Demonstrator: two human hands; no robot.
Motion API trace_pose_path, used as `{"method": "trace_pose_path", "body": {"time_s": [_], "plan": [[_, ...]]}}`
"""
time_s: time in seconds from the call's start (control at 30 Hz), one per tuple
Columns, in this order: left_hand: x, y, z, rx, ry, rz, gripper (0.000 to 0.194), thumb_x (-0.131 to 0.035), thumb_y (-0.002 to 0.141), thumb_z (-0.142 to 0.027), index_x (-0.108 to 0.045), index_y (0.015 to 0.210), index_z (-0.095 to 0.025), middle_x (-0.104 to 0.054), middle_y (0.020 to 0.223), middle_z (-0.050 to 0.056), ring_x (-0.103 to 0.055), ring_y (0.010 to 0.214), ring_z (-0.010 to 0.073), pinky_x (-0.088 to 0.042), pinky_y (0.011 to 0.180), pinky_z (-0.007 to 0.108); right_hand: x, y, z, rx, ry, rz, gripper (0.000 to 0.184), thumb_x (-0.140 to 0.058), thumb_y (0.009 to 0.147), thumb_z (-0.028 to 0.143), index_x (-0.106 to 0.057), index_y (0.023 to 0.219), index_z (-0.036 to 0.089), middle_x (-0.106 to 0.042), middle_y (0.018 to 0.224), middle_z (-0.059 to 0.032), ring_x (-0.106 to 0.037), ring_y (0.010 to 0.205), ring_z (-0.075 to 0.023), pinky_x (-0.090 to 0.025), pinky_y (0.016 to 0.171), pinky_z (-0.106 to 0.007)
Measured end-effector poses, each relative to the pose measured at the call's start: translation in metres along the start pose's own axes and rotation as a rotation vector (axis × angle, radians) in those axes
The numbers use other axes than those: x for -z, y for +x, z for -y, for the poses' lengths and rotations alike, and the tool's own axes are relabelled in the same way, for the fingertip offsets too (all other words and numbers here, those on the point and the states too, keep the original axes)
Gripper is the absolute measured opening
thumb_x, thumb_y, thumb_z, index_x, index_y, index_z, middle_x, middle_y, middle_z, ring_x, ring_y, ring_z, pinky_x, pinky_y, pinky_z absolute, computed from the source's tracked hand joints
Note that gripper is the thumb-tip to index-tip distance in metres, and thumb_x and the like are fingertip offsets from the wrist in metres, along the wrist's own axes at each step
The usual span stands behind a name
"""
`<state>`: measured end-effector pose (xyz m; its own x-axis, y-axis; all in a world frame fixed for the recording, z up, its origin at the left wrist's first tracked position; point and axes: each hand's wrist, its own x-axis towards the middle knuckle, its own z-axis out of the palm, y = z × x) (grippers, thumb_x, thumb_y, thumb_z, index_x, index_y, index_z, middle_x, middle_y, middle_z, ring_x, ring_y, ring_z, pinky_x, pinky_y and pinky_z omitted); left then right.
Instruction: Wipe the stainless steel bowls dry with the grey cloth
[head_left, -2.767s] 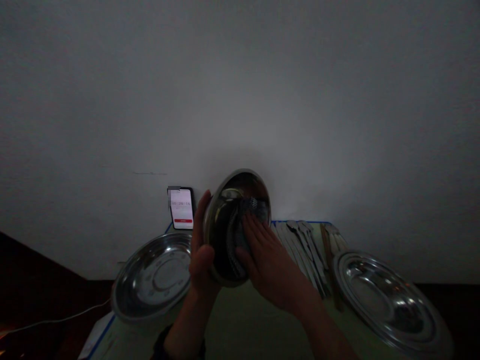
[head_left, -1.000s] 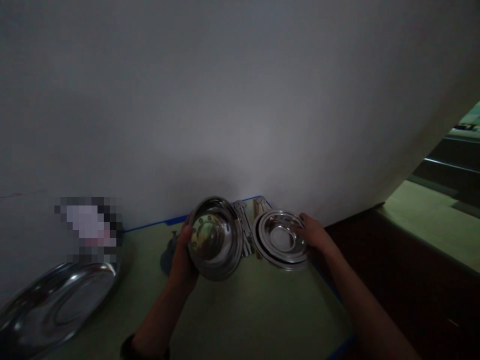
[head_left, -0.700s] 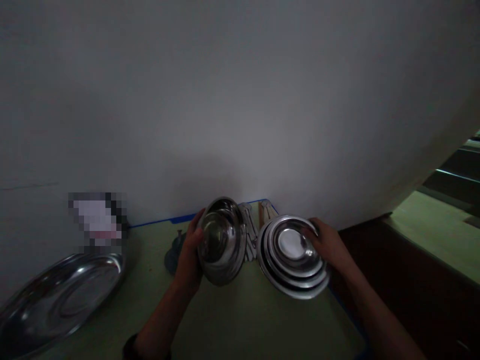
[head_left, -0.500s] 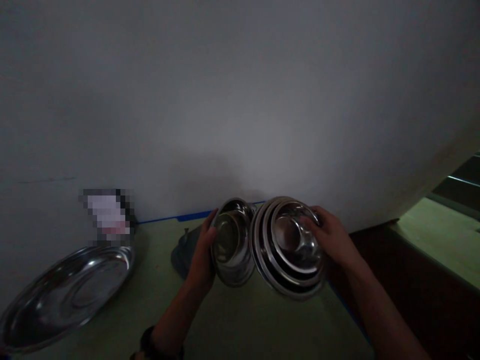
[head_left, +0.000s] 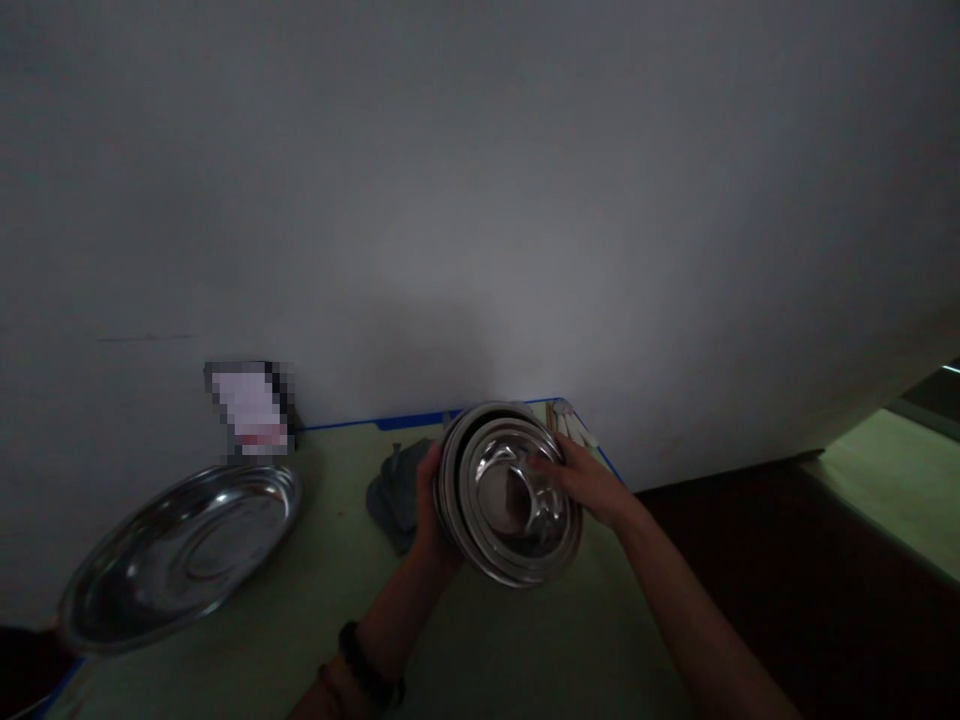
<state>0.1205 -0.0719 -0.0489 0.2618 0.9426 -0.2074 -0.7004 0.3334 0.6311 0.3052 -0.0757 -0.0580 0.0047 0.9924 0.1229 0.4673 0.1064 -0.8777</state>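
Note:
Between my hands is a nested stack of shiny metal bowls, tilted so the insides face me. My left hand is closed around the outer rim on the left, its fingers partly hidden behind the bowls. With my right hand I grip the right rim, the fingertips reaching inside the smallest bowl. The bowls are held above the pale green table. A dark grey-blue cloth-like bundle lies just beyond my left hand.
At the left stands a wide metal basin. A blurred-out upright panel leans near the wall. White-handled utensils lie at the table's back right corner. Another pale green surface is at the far right.
My right hand has brought its bowls leftward and onto the bowl in my left hand, forming one stack. The view has shifted, and utensils at the back corner now show.

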Motion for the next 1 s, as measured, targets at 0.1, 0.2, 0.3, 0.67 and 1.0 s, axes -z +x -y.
{"method": "trace_pose_path", "body": {"time_s": [0.1, 0.2, 0.3, 0.67, 1.0], "plan": [[-0.004, 0.002, 0.011, 0.03, 0.073, -0.01, 0.044, -0.056, 0.078, -0.058, -0.072, 0.09, -0.019, -0.077, 0.09, 0.007, -0.067, 0.103, 0.0295, -0.049, 0.095, 0.041, 0.016, -0.008, -0.011, -0.057, -0.136, -0.023, 0.035, -0.054, 0.084, 0.036, -0.058, 0.111, 0.015, -0.071, 0.107, -0.0093, -0.066, 0.095, -0.0209, -0.051, 0.082, -0.032], [-0.015, 0.006, 0.027, 0.001, 0.163, -0.064, 0.05, -0.057, 0.081, -0.055, -0.063, 0.115, -0.02, -0.074, 0.105, 0.008, -0.065, 0.107, 0.0281, -0.046, 0.098, 0.041, 0.042, -0.014, -0.027, -0.132, -0.293, -0.11, 0.027, -0.053, 0.084, 0.037, -0.059, 0.098, 0.016, -0.071, 0.093, -0.0088, -0.065, 0.084, -0.0212, -0.049, 0.075, -0.031], [-0.025, 0.007, 0.051, -0.033, 0.286, -0.014, 0.065, -0.056, 0.083, -0.054, -0.038, 0.139, -0.028, -0.064, 0.127, 0.008, -0.059, 0.118, 0.0272, -0.043, 0.101, 0.044, 0.072, -0.023, -0.042, -0.208, -0.394, -0.176, 0.022, -0.055, 0.081, 0.037, -0.056, 0.09, 0.018, -0.069, 0.084, -0.0082, -0.063, 0.076, -0.0212, -0.045, 0.068, -0.03], [-0.033, 0.025, 0.122, -0.373, 1.106, 0.184, 0.055, -0.042, 0.09, -0.037, -0.038, 0.136, -0.009, -0.031, 0.149, 0.02, -0.024, 0.143, 0.0252, -0.015, 0.118, 0.041, 0.101, -0.039, -0.085, -0.378, -0.648, -0.272, 0.014, -0.058, 0.082, 0.027, -0.059, 0.089, 0.014, -0.07, 0.087, -0.0148, -0.065, 0.079, -0.0246, -0.042, 0.068, -0.029], [-0.01, 0.032, 0.059, -0.512, 1.341, 0.383, 0.036, -0.029, 0.097, -0.033, -0.051, 0.121, -0.018, -0.053, 0.128, 0.013, -0.047, 0.126, 0.0206, -0.034, 0.109, 0.041, 0.054, -0.027, -0.04, -0.188, -0.917, -0.374, 0.046, -0.042, 0.093, 0.034, -0.054, 0.125, 0.003, -0.061, 0.123, -0.023, -0.054, 0.117, -0.0355, -0.028, 0.108, -0.053]]}}
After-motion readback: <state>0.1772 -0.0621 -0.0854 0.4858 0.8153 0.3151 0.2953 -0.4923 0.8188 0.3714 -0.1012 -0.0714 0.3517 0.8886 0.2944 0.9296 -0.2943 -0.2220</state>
